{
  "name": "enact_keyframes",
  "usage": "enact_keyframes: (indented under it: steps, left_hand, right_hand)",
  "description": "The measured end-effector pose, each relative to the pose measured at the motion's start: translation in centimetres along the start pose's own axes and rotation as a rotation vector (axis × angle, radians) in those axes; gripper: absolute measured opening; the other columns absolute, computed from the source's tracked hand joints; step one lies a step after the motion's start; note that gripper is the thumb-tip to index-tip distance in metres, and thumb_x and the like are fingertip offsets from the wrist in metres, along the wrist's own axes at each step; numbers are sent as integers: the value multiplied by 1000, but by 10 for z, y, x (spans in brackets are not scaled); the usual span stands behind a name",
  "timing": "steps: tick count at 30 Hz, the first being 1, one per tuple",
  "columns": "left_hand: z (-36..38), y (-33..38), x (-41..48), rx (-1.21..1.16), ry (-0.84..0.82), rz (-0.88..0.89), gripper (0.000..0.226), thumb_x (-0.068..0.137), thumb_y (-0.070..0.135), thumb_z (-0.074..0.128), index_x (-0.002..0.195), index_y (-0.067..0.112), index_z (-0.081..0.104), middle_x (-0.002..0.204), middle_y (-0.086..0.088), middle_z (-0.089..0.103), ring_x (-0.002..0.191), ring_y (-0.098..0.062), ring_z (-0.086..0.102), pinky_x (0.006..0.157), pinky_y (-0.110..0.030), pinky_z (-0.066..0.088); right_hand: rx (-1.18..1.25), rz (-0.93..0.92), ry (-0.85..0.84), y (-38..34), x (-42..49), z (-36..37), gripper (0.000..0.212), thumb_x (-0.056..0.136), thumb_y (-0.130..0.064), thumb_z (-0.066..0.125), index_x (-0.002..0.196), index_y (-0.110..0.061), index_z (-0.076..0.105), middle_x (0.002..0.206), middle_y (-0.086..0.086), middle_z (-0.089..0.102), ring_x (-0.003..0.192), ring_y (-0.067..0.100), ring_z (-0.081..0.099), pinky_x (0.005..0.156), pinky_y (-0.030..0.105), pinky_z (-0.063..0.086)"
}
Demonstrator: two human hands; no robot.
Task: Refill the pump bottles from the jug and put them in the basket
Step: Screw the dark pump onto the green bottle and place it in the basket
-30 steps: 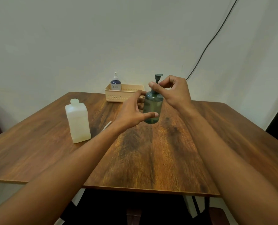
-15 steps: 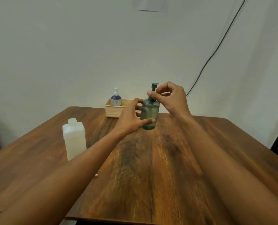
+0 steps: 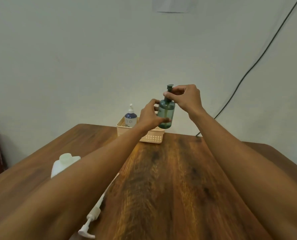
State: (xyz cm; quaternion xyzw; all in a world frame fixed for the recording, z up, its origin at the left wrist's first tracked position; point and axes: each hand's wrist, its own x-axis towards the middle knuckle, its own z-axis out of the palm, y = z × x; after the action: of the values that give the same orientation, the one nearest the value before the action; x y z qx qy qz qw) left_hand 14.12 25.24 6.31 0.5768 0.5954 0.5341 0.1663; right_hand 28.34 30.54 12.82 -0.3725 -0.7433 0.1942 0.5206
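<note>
A green pump bottle [image 3: 166,113] is held upright in the air, just over the right end of the beige basket [image 3: 153,137] at the table's far edge. My left hand [image 3: 150,116] wraps its body from the left. My right hand [image 3: 187,98] pinches the collar under the green pump head. A blue-and-white pump bottle [image 3: 130,117] stands in the left end of the basket. The white jug [image 3: 64,163] stands on the left of the table, partly hidden behind my left forearm.
A loose white pump head with its long tube [image 3: 94,213] lies on the wooden table [image 3: 170,187] near the front, beside my left forearm. A black cable [image 3: 258,58] runs down the wall at the right.
Both hands have carried the green bottle farther away, from over the table's middle to just above the basket. The view has tilted up, showing more wall.
</note>
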Motion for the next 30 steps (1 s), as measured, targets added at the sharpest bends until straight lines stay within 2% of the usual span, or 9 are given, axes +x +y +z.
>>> enact_keyframes:
  steps: [4, 8, 11, 13, 16, 19, 26, 30]
  left_hand:
    - [10, -27, 49, 30, -5, -42, 73, 75, 17, 91, 134, 24, 48, 135, -6, 62, 118, -26, 64, 89, -39, 62]
    - [19, -59, 90, 84, 3, -71, 73, 75, 19, 92, 132, 26, 47, 134, -5, 61, 117, -25, 64, 76, -27, 57]
    - [25, -85, 113, 121, 3, -106, 73, 74, 19, 92, 132, 25, 48, 134, -5, 62, 119, -25, 63, 81, -30, 57]
    - [32, -100, 126, 138, 2, -134, 74, 74, 18, 92, 134, 23, 49, 135, -6, 61, 121, -26, 62, 88, -35, 58]
    - [44, -119, 142, 182, -2, -182, 73, 76, 18, 91, 137, 18, 49, 136, -8, 61, 123, -27, 61, 98, -40, 56]
    - [50, -132, 152, 226, -34, -214, 73, 75, 21, 92, 136, 15, 51, 132, -8, 61, 120, -27, 61, 101, -42, 57]
    - [56, -155, 166, 354, -113, -241, 69, 73, 20, 93, 132, 13, 57, 125, -6, 65, 114, -24, 63, 100, -40, 55]
    - [58, -160, 168, 433, -159, -247, 66, 71, 23, 94, 127, 12, 60, 116, -4, 65, 103, -21, 62, 86, -31, 53]
  right_hand:
    - [-42, 13, 9, 29, 38, 30, 39, 85, -34, 90, 116, -11, 82, 112, 3, 81, 94, 13, 72, 74, 14, 52]
    - [-60, 45, -21, 62, 67, 60, 36, 85, -33, 90, 114, -12, 83, 110, 4, 82, 95, 14, 74, 82, 24, 60]
    - [-86, 54, -42, 87, 83, 82, 35, 85, -32, 90, 113, -12, 84, 110, 4, 82, 89, 10, 71, 74, 15, 53]
    - [-114, 57, -61, 101, 91, 97, 35, 86, -31, 89, 115, -12, 83, 112, 5, 82, 88, 9, 70, 73, 14, 52]
    - [-141, 77, -101, 121, 99, 115, 37, 87, -30, 89, 118, -12, 82, 117, 6, 81, 96, 13, 73, 88, 27, 61]
    - [-147, 103, -139, 137, 105, 125, 35, 86, -29, 90, 116, -12, 83, 117, 5, 81, 104, 18, 76, 98, 37, 62]
    - [-162, 137, -171, 165, 104, 145, 37, 86, -27, 90, 117, -8, 83, 122, 9, 80, 108, 24, 76, 98, 41, 62]
    - [-174, 152, -170, 176, 102, 150, 35, 83, -28, 92, 111, -8, 84, 117, 8, 81, 104, 23, 77, 96, 41, 63]
